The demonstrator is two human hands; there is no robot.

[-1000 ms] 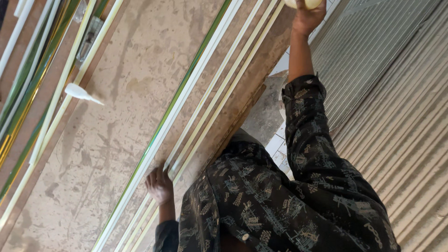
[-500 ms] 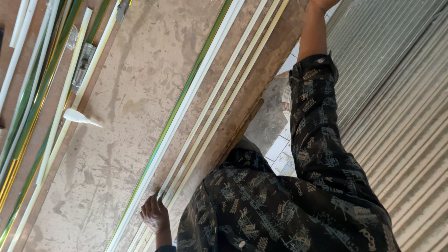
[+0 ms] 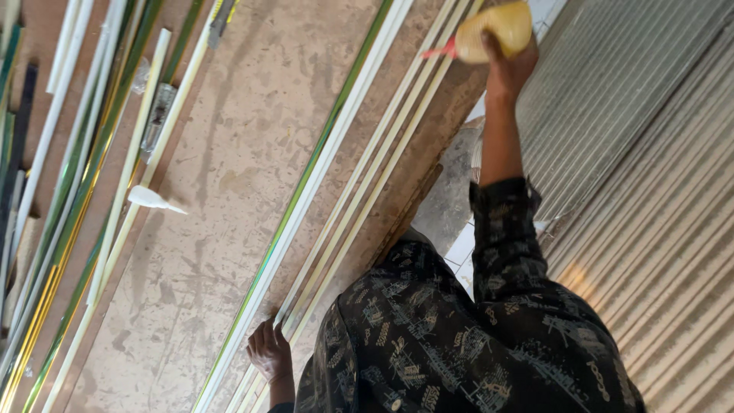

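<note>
Hands differ: the right hand, back in view, grips a yellow glue bottle above the pale strips; the left hand lies open, pressing the strips against the desk.

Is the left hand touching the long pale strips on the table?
Touching. The head view shows the left hand lying with its fingers on the pale strips.

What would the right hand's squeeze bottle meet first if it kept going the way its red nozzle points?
Probably the pale strips on the workbench: the right hand holds the yellow bottle with its nozzle aimed at them. How far above them it sits is unclear.
</note>
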